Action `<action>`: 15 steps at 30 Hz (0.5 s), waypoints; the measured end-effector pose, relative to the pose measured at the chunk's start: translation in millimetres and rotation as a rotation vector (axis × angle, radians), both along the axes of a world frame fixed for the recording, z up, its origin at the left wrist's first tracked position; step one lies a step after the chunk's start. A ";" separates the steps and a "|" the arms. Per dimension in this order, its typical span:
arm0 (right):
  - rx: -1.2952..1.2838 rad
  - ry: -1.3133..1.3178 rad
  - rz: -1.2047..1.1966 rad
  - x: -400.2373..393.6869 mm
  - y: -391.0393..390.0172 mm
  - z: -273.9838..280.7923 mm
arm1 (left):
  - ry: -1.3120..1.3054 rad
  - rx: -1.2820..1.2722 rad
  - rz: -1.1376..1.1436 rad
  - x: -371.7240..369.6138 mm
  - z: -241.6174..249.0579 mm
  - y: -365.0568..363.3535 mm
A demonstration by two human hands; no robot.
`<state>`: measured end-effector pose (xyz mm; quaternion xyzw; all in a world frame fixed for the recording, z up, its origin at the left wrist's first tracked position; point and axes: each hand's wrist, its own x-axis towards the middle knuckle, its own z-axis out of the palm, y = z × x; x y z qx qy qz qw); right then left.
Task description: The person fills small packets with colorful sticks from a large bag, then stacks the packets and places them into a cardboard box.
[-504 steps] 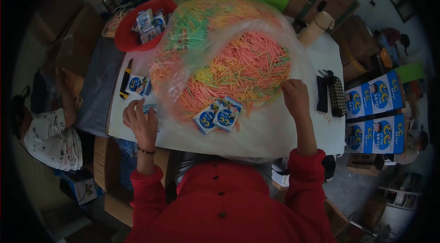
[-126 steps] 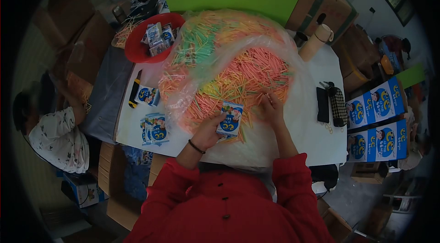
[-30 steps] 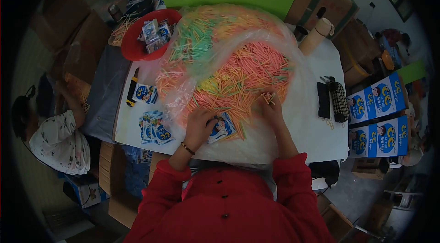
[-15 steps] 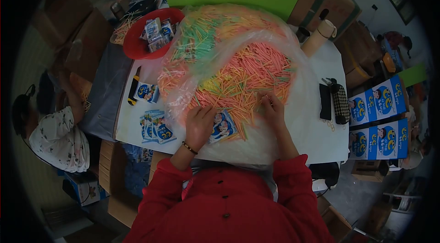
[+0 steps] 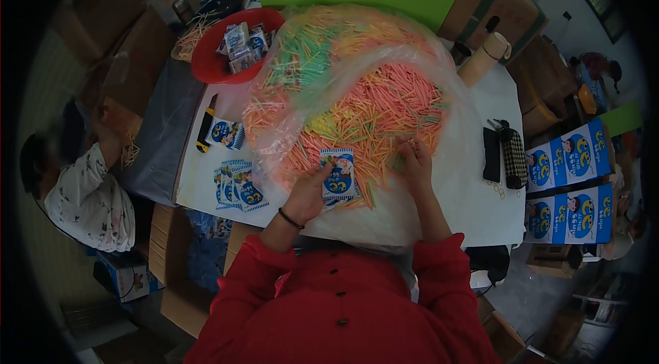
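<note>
My left hand (image 5: 308,194), a dark beaded bracelet on its wrist, grips the left edge of a blue-and-white printed packet (image 5: 338,175). This packet stands in front of a big heap of thin coloured candy-like sticks (image 5: 391,93), pink, orange, yellow and green. The heap lies in an opened clear plastic bag (image 5: 329,96). Over the right part of the heap, my right hand (image 5: 417,161) has its fingertips pinched together; what is between them is too small to make out. Several more packets (image 5: 237,185) lie to the left of my left hand.
A red basin (image 5: 206,55) holds filled packets at the back left, with a yellow-black cutter knife (image 5: 205,127) nearer. To the right are a bottle (image 5: 484,58), a checkered pouch (image 5: 513,158) and printed blue boxes (image 5: 570,158). Another person (image 5: 89,199) sits at the left.
My left hand has moved right and up slightly and now has hold of the packet, which is raised. My right hand stays pinched near the same spot. The view has shifted slightly.
</note>
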<state>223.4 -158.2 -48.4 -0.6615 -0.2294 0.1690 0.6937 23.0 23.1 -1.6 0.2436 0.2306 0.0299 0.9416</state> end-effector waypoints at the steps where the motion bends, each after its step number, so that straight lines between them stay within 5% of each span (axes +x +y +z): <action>1: 0.000 0.002 0.004 -2.5 -2.0 4.8 | 0.002 0.000 0.004 -1.6 -2.4 -2.8; 4: 0.135 0.049 -0.107 -13.4 -2.9 28.3 | -0.038 0.277 0.036 -8.6 -7.1 -7.9; 6: 0.373 0.302 -0.034 -29.8 -0.9 65.5 | -0.061 0.565 0.042 -10.2 -8.4 -10.0; 15: 0.589 0.354 0.355 -88.1 30.1 113.8 | -0.131 0.857 -0.009 -8.3 3.9 -21.9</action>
